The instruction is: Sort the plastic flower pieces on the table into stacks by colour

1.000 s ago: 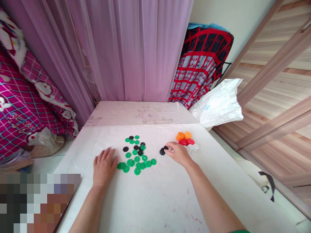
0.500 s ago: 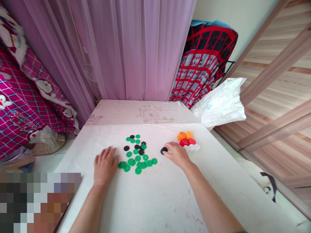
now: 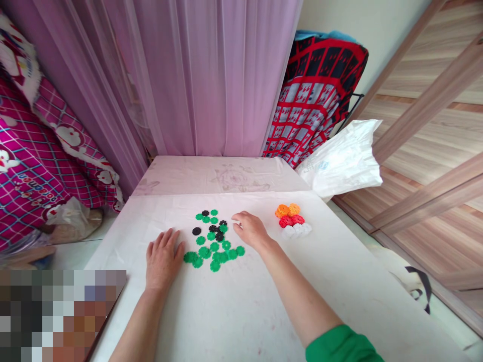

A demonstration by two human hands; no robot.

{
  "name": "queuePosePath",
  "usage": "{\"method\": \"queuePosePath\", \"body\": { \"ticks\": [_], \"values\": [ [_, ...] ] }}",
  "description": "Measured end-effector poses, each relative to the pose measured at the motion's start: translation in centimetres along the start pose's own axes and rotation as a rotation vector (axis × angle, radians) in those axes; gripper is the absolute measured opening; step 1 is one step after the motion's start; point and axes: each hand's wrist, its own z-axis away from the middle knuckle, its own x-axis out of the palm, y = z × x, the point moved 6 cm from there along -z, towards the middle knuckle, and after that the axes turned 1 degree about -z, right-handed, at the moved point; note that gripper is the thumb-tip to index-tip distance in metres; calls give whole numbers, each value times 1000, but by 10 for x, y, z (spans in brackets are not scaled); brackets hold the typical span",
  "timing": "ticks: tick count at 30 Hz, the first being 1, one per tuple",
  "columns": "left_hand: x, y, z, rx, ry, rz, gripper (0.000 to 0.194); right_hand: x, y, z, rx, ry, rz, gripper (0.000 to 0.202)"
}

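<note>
Left of the green discs point(image 3: 204, 252) on the tabletop point(image 3: 211, 311), the left hand point(image 3: 162, 260) rests flat, fingers slightly spread; right of them, the right hand point(image 3: 250, 230) curls, thumb and forefinger apart. Black discs point(image 3: 196, 231) lie among them, probably light, stiff, best pinched by the rim.

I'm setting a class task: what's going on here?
A person's left hand rests on the white table, left of scattered green discs and black discs. The right hand is just right of the black discs, grip slightly open, nothing visible in it. Further right, orange pieces, red pieces and white pieces lie grouped by colour.
</note>
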Motion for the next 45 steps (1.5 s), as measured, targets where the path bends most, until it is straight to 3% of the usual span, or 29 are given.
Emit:
{"method": "queuePosePath", "body": {
  "ticks": [5,9,15,24,28,32,36,40,45],
  "values": [
    [2,-1,0,4,12,11,46,27,-31,-11,-85,-32,29,25],
    [3,-2,0,4,27,34,45,40,-24,-8,-66,-74,104,21],
    [4,-2,1,-4,16,38,45,35,-4,0,23,-64,219,22],
    [2,-2,1,-3,26,37,44,42,-35,10,79,-80,166,31],
    [3,-2,1,-1,13,29,46,47,-38,10,106,-79,166,24],
    [4,-2,1,-5,-8,16,48,38,-36,19,103,-27,120,23],
    [3,-1,1,1,-7,8,48,16,-13,34,123,77,25,22],
    [3,0,1,5,-6,3,48,-6,37,46,203,157,25,19],
    [3,-1,1,9,15,6,47,-14,75,52,190,175,24,17]
  ]
}}
